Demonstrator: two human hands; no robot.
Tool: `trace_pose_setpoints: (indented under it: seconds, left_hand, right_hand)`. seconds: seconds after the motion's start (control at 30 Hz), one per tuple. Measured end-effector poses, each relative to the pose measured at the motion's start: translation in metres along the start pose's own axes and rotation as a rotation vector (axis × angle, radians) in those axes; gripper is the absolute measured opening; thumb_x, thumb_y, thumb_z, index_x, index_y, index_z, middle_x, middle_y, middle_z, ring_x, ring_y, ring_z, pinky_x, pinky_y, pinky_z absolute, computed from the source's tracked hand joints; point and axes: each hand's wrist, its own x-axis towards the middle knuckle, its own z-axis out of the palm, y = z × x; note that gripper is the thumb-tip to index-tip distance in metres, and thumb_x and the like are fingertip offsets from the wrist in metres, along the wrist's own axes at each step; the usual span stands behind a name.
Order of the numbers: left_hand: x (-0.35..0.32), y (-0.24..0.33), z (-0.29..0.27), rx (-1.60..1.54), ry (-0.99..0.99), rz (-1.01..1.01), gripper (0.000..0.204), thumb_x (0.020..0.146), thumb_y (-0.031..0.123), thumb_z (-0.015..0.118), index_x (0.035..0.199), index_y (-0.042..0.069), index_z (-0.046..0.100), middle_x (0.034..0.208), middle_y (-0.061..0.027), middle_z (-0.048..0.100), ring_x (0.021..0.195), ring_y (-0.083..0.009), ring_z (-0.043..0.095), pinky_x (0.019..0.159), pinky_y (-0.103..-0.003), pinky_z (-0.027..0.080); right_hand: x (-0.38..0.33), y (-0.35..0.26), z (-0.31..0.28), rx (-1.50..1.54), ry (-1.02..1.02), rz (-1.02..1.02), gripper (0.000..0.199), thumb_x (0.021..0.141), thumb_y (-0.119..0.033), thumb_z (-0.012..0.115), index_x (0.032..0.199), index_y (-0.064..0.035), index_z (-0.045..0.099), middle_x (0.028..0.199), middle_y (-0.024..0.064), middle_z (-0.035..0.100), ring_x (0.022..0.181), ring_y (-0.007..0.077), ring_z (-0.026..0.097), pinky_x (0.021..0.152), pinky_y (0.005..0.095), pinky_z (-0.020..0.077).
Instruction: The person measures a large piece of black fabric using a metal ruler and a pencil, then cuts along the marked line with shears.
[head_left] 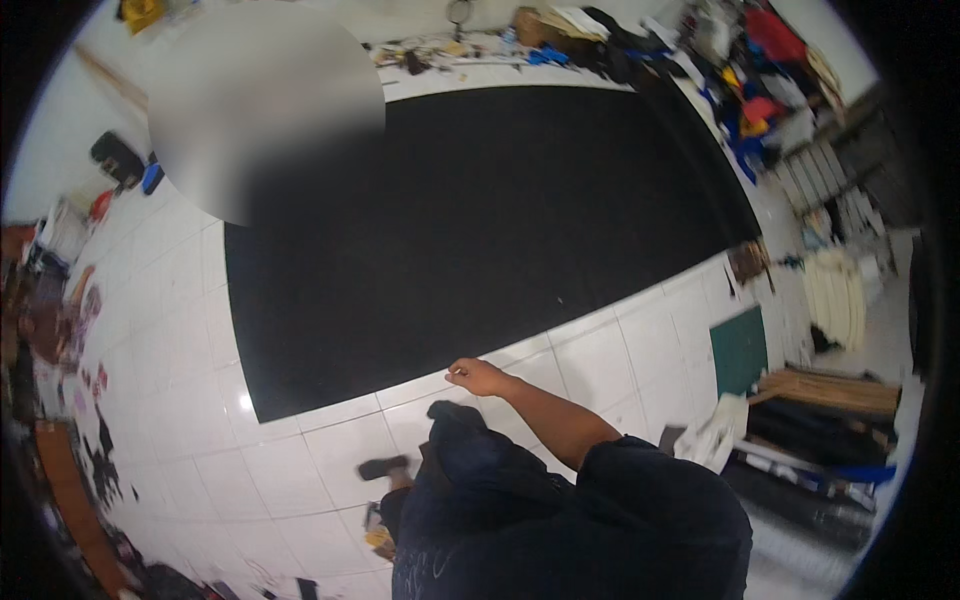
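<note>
A large sheet of black fabric (470,220) lies spread over the white tiled floor (240,480). My right hand (476,377) is above the floor by the near edge of the fabric, its fingers curled together. Whether a small thing is pinched in them is too blurred to tell. From the picture I cannot tell if the hand touches the fabric edge. My left hand is not in view. Below my hand, one of my feet in a dark shoe (382,467) shows on the tiles.
Heaped coloured cloth (765,100) fills the far right corner. To the right lie a green board (738,350) and stacked dark rolls (810,500). Scraps (440,55) line the far wall; a black case (118,158) stands at the left. A blurred patch hides the upper left.
</note>
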Motion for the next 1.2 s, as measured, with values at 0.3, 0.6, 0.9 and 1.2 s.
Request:
trace_pose_setpoints:
  seconds: [0.3, 0.6, 0.9, 1.2]
  left_hand:
    - [0.147, 0.084, -0.329, -0.243, 0.112, 0.098, 0.035, 0.092, 0.036, 0.048, 0.112, 0.008, 0.057, 0.1, -0.0089, 0.061, 0.086, -0.0215, 0.059, 0.073, -0.034, 0.046]
    - [0.224, 0.125, -0.526, -0.374, 0.056, 0.193, 0.035, 0.092, 0.032, 0.052, 0.119, 0.008, 0.054, 0.104, -0.0078, 0.061, 0.085, -0.0179, 0.058, 0.071, -0.03, 0.046]
    - [0.329, -0.085, -0.57, 0.735, -0.214, 0.79, 0.033, 0.093, 0.025, 0.039, 0.105, 0.002, 0.061, 0.097, -0.0226, 0.063, 0.086, -0.0417, 0.058, 0.078, -0.048, 0.045]
    - [0.275, 0.029, -0.592, -0.15, -0.005, 0.076, 0.044, 0.091, 0.037, 0.052, 0.121, 0.005, 0.049, 0.105, -0.012, 0.059, 0.084, -0.025, 0.057, 0.067, -0.039, 0.045]
  right_hand:
    - [-0.073, 0.061, 0.217, -0.266, 0.269, 0.609, 0.046, 0.086, -0.044, 0.056, 0.104, -0.0025, 0.064, 0.106, 0.0234, 0.063, 0.101, 0.0379, 0.06, 0.088, 0.0444, 0.0473]
    - [-0.122, -0.1, 0.458, -0.028, -0.1, 0.285, 0.029, 0.088, -0.029, 0.055, 0.097, -0.0052, 0.068, 0.094, 0.0184, 0.067, 0.088, 0.0361, 0.062, 0.079, 0.0437, 0.0485]
    - [-0.06, -0.167, 0.446, -0.072, 0.253, 0.462, 0.046, 0.085, -0.044, 0.058, 0.102, -0.0024, 0.064, 0.11, 0.0236, 0.061, 0.106, 0.0379, 0.057, 0.091, 0.0403, 0.0454]
    - [-0.063, -0.189, 0.458, 0.049, 0.181, 0.613, 0.045, 0.084, -0.047, 0.059, 0.103, -0.0061, 0.066, 0.109, 0.0201, 0.063, 0.106, 0.0346, 0.059, 0.092, 0.0403, 0.0457]
